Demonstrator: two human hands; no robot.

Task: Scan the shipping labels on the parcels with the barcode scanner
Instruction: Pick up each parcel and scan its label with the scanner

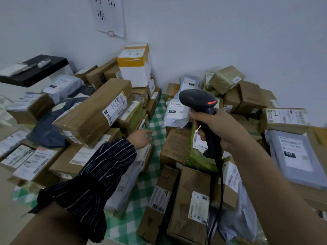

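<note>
- A pale wall [230, 32] fills the top half of the frame, with a paper sign [108, 15] in handwritten characters at upper centre.
- Parcels [58, 161] lie in two heaps, left and right of centre. They are mostly brown cartons and a few poly bags, and most show a white shipping label.
- A green-checked cloth [155, 121] shows in the strip between the heaps and runs down to the bottom centre.
- A long brown carton [88, 117] lies tilted on top of the left heap, with its label [115, 107] on the end facing right.
- A grey mailer [293, 156] lies flat at the right edge, label up.
- A white box [134, 68] banded with yellow tape stands at upper centre, against the wall.
- A black shelf [35, 71] juts in at upper left.
- The barcode scanner [200, 99] is right of centre, its head pointing up-left above a white poly bag [174, 114]. Its cable [220, 183] hangs down to the bottom edge.
- The right hand [217, 128] is wrapped round the scanner's handle.
- The left hand [139, 138], coming out of a striped sleeve [92, 177], reaches toward centre with loose fingers and holds nothing.
</note>
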